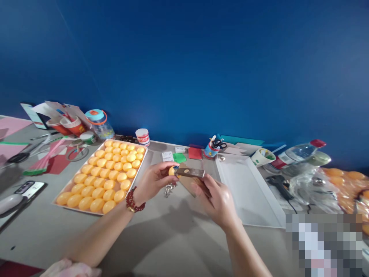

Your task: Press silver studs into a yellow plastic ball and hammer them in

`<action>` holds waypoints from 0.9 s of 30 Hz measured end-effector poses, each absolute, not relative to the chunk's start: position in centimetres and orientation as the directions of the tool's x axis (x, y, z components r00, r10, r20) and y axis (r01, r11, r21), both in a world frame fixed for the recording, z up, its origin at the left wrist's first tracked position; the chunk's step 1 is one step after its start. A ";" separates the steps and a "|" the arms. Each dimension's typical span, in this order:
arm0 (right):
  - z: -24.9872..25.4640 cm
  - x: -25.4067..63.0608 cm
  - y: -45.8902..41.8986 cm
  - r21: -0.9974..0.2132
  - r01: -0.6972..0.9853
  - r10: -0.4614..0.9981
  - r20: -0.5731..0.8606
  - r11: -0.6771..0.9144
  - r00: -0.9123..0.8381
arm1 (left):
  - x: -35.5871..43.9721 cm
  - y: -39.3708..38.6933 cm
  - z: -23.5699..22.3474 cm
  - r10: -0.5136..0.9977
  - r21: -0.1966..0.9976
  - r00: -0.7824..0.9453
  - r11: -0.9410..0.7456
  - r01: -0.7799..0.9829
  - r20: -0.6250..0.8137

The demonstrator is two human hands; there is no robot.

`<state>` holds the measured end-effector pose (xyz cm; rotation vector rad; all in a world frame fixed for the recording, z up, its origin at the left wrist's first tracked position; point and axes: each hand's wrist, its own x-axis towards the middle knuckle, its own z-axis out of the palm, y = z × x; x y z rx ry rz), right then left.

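Head view: the left hand [152,182] is pinching a small orange ball [172,171] between thumb and fingers, centrally above the table [161,246], while the right hand [221,198] is gripping a dark hand tool [194,173], its far end apparently meeting the ball. Good handling, in this assessment, is requiring left fingertips back from that end and both wrists steady. The walls of the ball-filled tray [116,186] and the white tray [248,192] are limiting sideways travel; more room is lying toward the near side.
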<state>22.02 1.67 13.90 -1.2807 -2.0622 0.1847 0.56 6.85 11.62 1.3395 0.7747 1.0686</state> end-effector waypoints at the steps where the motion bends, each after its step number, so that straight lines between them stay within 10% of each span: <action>1: 13.9 22.0 1.7 -0.457 0.733 0.833 0.480 0.504 -0.274 | 0.6 6.9 11.6 0.923 0.983 0.361 -0.083 -0.162 0.137; 10: 13.2 22.6 2.4 -0.499 0.782 0.885 0.444 0.373 -0.139 | 0.3 7.1 11.1 0.917 0.978 0.383 -0.034 -0.208 0.113; 27: 8.7 23.3 6.5 -0.082 0.996 0.991 -0.122 0.036 -0.045 | -0.6 7.2 12.0 0.902 0.982 0.415 -0.049 -0.180 0.121</action>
